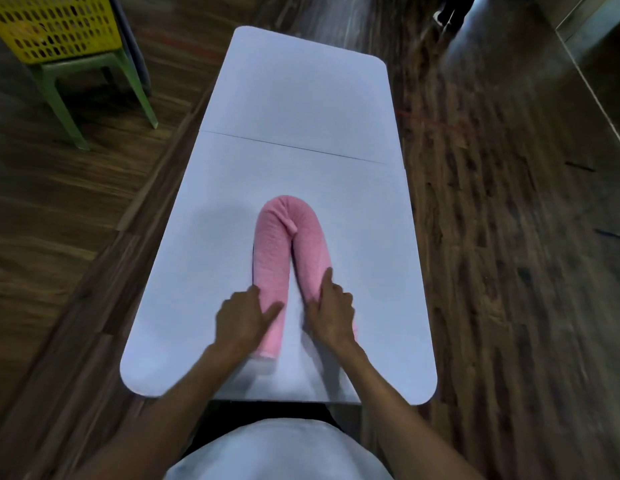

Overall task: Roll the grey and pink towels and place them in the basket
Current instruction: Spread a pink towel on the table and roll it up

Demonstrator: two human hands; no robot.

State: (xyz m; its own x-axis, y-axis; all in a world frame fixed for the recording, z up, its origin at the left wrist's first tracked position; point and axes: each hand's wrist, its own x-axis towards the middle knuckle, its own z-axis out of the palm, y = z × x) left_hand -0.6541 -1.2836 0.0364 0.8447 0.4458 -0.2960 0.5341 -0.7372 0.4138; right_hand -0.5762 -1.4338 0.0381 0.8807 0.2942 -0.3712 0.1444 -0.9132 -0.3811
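The pink towel (284,230) is rolled into a long tube and bent into an upside-down U on the white table (294,98). Its two ends point toward me. My left hand (241,317) grips the left leg of the roll near its end. On the right leg, my right hand (331,306) holds the towel with the fingers stretched along it. The yellow basket (55,26) stands at the far left on a green stool (90,71), well away from both hands. No grey towel is in view.
The long white table has a seam (291,147) across its middle. Dark wooden floor (509,237) lies on both sides. A pale wall or cabinet edge (599,64) runs at the far right. The picture is slightly blurred.
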